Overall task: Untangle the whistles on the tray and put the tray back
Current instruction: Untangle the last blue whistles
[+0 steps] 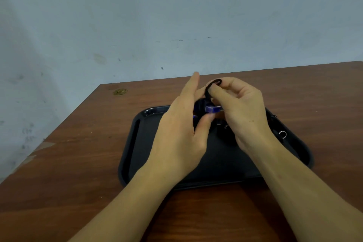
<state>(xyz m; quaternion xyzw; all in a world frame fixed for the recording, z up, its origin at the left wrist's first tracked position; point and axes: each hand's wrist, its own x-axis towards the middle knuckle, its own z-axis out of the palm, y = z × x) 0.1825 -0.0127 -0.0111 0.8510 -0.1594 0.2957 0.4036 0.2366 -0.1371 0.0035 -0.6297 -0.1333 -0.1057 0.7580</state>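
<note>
Right hand [238, 108] pinches a loop of black cord [211, 85] between thumb and curled fingers, held up above the black rectangular plastic tray [133, 143]. Left hand [180, 124] mostly spread: index finger straight and pointing up, thumb tip touching or pressing the blue translucent plastic whistle [211, 109] that hangs between both hands; other left fingers hidden behind the hand, so cannot tell if they curl round anything. Whistle sits just over tray's far half, off its surface. More black cord [274, 118] lies at tray's right edge with a small silver metal split ring [282, 134] near it. Tray rests on brown wooden table [78, 163], pale blue-grey wall [176, 15] behind
</note>
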